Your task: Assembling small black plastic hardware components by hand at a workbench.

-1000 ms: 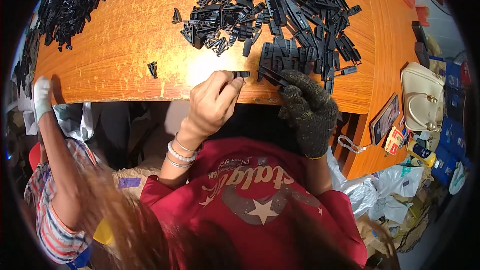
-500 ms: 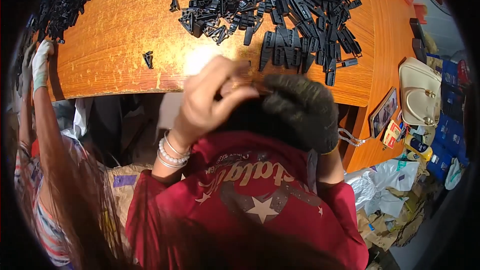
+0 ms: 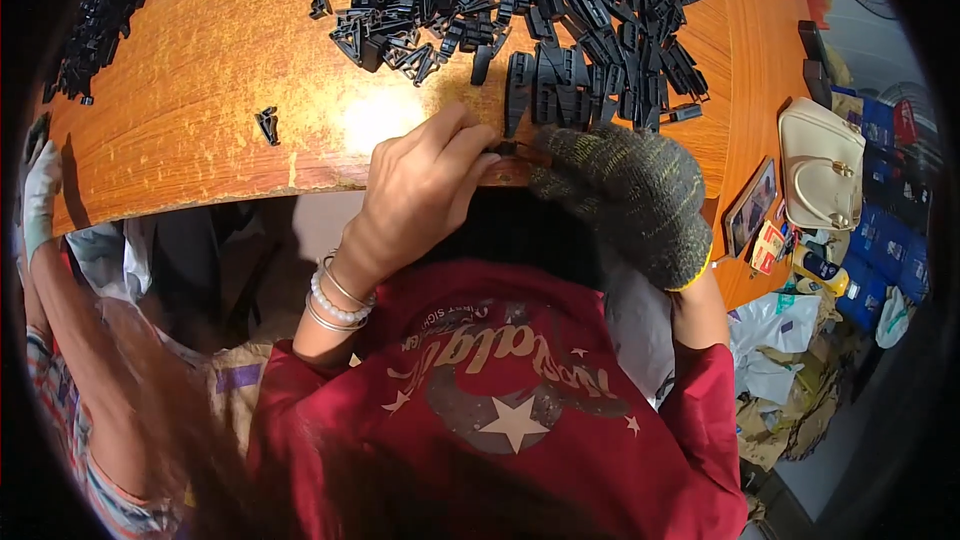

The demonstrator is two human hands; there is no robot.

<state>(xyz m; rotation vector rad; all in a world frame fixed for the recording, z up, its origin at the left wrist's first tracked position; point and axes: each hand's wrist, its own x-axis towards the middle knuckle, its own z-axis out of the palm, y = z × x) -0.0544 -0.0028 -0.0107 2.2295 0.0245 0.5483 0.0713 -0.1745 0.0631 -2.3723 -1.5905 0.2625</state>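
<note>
From here, my left hand (image 3: 418,180) pinches a small black piece (image 3: 507,148) over the near edge of the surface (image 3: 200,130). Its long side seems to point right, toward my gloved right hand (image 3: 650,195) close by. I can't tell if that grip is closed.

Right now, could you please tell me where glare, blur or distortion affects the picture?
Head view: glare whitens the wooden tabletop just beyond the left hand; head view: the fisheye bows that tabletop's near edge and blackens the corners; head view: hair at lower left is blurred, and the dark piece in the left hand is hard to make out.
</note>
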